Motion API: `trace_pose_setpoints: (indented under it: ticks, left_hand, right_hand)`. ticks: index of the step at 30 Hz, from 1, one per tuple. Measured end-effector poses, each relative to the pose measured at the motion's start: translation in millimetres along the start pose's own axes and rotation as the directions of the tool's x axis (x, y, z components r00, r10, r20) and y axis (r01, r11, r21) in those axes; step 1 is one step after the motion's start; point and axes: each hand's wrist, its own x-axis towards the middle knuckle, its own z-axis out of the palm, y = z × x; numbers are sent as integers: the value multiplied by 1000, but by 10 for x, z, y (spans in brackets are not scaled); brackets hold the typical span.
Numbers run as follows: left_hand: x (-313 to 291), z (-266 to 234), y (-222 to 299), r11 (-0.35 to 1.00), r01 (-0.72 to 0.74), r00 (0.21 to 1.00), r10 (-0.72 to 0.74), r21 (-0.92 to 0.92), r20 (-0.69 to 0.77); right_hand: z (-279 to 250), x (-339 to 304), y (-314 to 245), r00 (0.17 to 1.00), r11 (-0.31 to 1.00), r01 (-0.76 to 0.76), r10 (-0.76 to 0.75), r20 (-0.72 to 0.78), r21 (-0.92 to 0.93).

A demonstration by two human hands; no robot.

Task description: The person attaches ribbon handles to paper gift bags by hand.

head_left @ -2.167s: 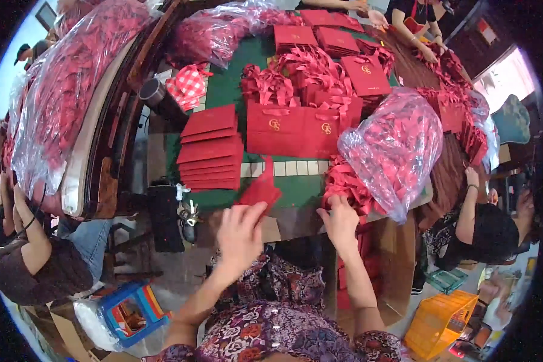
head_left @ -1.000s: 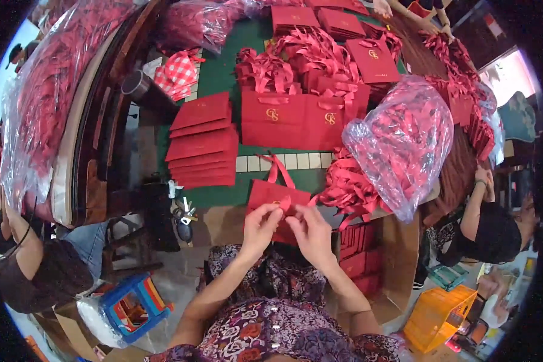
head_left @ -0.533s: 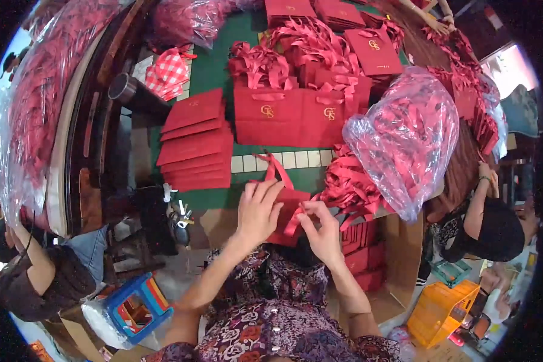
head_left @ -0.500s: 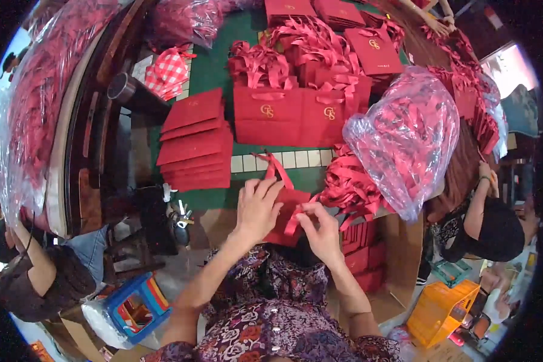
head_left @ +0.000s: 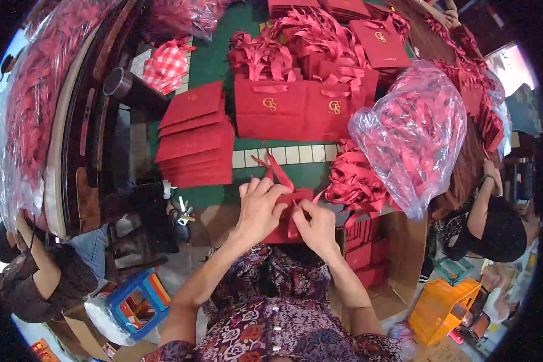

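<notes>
Head view, left hand [head_left: 259, 207] on bag [head_left: 277, 233], right hand [head_left: 315, 227] (pinching ribbon [head_left: 292, 228])

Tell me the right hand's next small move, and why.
Probably a gentle pull on the ribbon: the right hand seems to pinch it against the red bag, some ribbon hangs below the grip, and the left hand rests on the bag, apparently steadying it.
</notes>
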Motion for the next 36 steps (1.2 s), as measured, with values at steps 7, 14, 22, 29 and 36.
trace_pose_setpoints:
  ticks: [7, 14, 22, 29, 36]
  left_hand:
    - [-54, 14, 14, 993, 94, 995, -92, -76, 30]
    - [-46, 23, 11, 985, 106, 994, -100, -136, 54]
    - [-76, 26, 173, 990, 96, 995, -94, -99, 30]
    - [-35, 3, 113, 985, 87, 996, -90, -147, -10]
    - [-83, 119, 102, 985, 74, 994, -84, -155, -65]
  right_hand:
    - [-18, 9, 2, 997, 993, -72, 70, 19, 95]
    - [-23, 14, 57, 993, 976, -117, 111, 44, 183]
    - [-50, 124, -51, 998, 997, 60, -60, -9, -54]
    - [-128, 88, -26, 987, 981, 157, -150, 63, -115]
    - [-450, 315, -155, 975, 973, 222, -223, 0, 63]
